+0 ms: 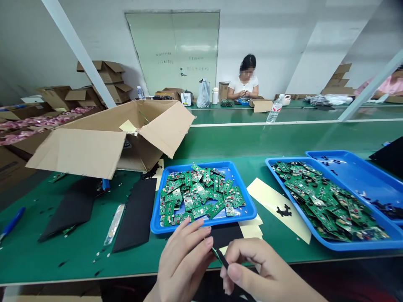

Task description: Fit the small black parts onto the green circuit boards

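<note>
My left hand [185,256] is closed on a small green circuit board [215,253] at the front edge of the table. Fingers of my right hand [256,260] pinch a black strip [223,260] at the board's other end. Most of the board is hidden behind my fingers. Just beyond my hands sits a blue tray [204,225] with several green circuit boards [192,195] piled loosely in it. Small black pieces [283,210] lie on a cream paper sheet [264,193] to the right of that tray.
A second blue tray [333,244] full of boards stands at right, with another blue tray [352,161] behind it. Left are an open cardboard box [85,147], black foam sheets [135,218] and a blue-handled tool [14,222]. A co-worker [244,82] sits across the far table.
</note>
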